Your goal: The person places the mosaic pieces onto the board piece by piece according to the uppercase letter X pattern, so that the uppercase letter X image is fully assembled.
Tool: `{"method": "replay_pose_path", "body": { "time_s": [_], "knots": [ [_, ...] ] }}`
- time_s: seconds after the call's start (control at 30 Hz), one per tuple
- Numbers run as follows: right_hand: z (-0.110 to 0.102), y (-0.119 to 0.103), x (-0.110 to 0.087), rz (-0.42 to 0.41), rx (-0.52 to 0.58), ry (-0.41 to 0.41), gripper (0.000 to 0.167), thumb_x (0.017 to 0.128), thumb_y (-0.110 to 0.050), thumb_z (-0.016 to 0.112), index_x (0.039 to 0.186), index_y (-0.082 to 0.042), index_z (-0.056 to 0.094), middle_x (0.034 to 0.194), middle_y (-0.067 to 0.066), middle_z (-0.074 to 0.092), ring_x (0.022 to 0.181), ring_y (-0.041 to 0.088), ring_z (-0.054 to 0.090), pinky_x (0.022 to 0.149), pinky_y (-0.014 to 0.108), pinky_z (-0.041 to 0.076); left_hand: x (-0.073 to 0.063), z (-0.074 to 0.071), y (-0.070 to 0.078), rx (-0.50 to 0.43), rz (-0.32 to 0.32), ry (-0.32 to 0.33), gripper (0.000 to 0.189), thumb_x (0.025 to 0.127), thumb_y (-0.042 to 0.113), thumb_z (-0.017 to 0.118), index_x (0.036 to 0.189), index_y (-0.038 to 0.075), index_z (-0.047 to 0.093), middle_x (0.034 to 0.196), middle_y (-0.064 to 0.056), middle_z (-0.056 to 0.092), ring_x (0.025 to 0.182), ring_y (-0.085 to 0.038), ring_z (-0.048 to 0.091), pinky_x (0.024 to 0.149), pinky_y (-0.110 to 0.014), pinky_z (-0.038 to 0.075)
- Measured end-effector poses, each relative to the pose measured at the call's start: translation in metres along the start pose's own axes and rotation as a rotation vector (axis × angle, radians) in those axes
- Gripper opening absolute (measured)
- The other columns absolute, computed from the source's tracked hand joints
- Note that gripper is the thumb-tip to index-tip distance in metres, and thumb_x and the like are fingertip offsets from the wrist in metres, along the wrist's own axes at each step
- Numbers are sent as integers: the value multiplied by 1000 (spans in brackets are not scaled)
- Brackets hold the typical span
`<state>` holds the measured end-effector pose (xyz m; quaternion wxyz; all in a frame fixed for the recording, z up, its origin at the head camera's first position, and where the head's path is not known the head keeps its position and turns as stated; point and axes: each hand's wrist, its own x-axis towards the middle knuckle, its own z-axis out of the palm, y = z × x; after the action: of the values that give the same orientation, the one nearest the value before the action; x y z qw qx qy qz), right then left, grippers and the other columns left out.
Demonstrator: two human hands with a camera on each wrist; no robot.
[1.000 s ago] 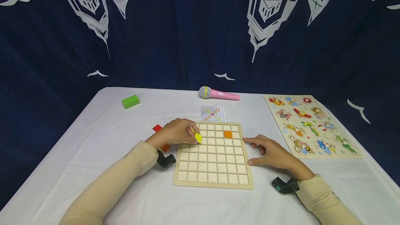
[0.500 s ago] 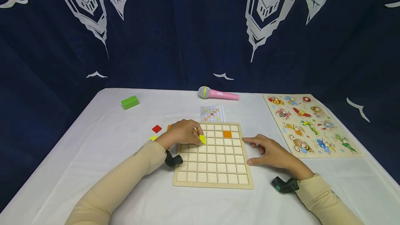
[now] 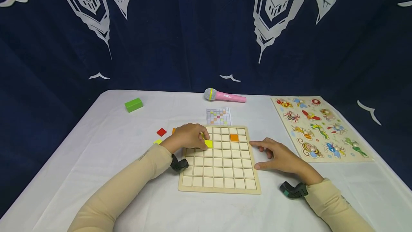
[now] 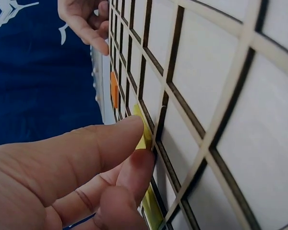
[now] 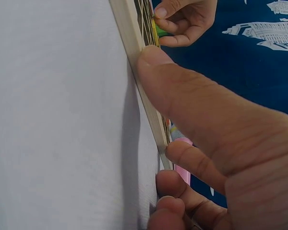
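Note:
In the head view my left hand (image 3: 190, 136) is over the upper left part of a wooden grid board (image 3: 219, 191). Its thumb and index finger pinch the edge of a yellow square tile (image 3: 209, 144), which lies nearly flat at a cell. Past the curled fingers in the left wrist view, another yellow tile (image 4: 152, 208) shows partly on the grid. An orange tile (image 3: 234, 138) sits in a cell at the upper right. My right hand (image 3: 278, 156) touches the board's right edge with the tips of its spread thumb and index finger; the other fingers are bent.
Left of the board lie a red tile (image 3: 161, 132) and a partly hidden yellow tile (image 3: 157, 141). Behind it is a printed pattern card (image 3: 219, 116), then a pink microphone (image 3: 230, 97). A green block (image 3: 133, 105) stands far left, an insect puzzle board (image 3: 317, 128) right.
My left hand has moved slightly right with the yellow tile, which has gone from tilted to nearly flat on the grid. The right hand has stayed at the board's edge.

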<state>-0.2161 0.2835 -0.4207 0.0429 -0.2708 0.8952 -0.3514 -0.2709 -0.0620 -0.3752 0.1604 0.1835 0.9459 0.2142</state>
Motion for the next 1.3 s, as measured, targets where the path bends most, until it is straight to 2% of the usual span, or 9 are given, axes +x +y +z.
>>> {"method": "replay_pose_path", "body": {
  "time_s": [0.2,0.33,0.5,0.63,0.77,0.87,1.07,1.3],
  "knots": [
    [0,0,0,1,5,-2,73,83,-21,96,144,5,65,102,0,52,79,9,44,69,27,40,-3,-4,-3,-1,-5,10,26,88,29,89,111,25,78,96,9,72,86,-15,63,76,-37,48],
    [0,0,0,0,4,-3,73,83,-22,96,144,4,65,102,0,52,79,9,44,69,27,40,-10,-8,-6,-36,6,22,29,91,31,86,117,23,78,96,10,74,82,-15,64,72,-35,49],
    [0,1,1,4,4,-7,73,83,-23,96,144,4,64,102,0,52,79,9,44,69,27,40,-25,-12,-13,-78,45,74,32,94,33,84,123,22,77,95,10,74,79,-15,64,70,-34,48],
    [0,0,1,3,8,-9,73,84,-22,95,144,4,64,102,0,52,79,10,44,69,27,40,-36,-18,-24,-140,108,150,32,95,29,82,124,17,76,94,9,74,74,-15,64,69,-33,48],
    [-1,-1,1,-3,11,-9,73,83,-21,96,144,5,64,102,0,52,78,9,43,69,27,40,-46,-29,-42,-223,155,192,34,97,26,80,127,12,75,97,4,74,72,-18,64,68,-33,50],
    [-1,0,0,-4,12,-8,73,83,-21,96,144,5,64,102,0,52,78,9,43,69,27,40,-52,-38,-56,-277,167,179,36,97,23,80,130,9,74,99,0,74,71,-21,61,67,-34,50],
    [-1,0,1,-2,13,-6,73,83,-20,96,144,5,65,102,0,52,78,9,43,69,27,39,-58,-47,-86,-308,198,121,33,98,13,77,129,4,74,98,-2,73,72,-20,56,65,-29,46],
    [-1,0,1,-7,10,-5,73,82,-20,96,143,5,65,102,0,52,78,9,44,69,27,40,-58,-44,-113,-342,218,-24,30,96,12,78,124,1,75,98,1,74,72,-16,52,70,-26,44]
  ]
}}
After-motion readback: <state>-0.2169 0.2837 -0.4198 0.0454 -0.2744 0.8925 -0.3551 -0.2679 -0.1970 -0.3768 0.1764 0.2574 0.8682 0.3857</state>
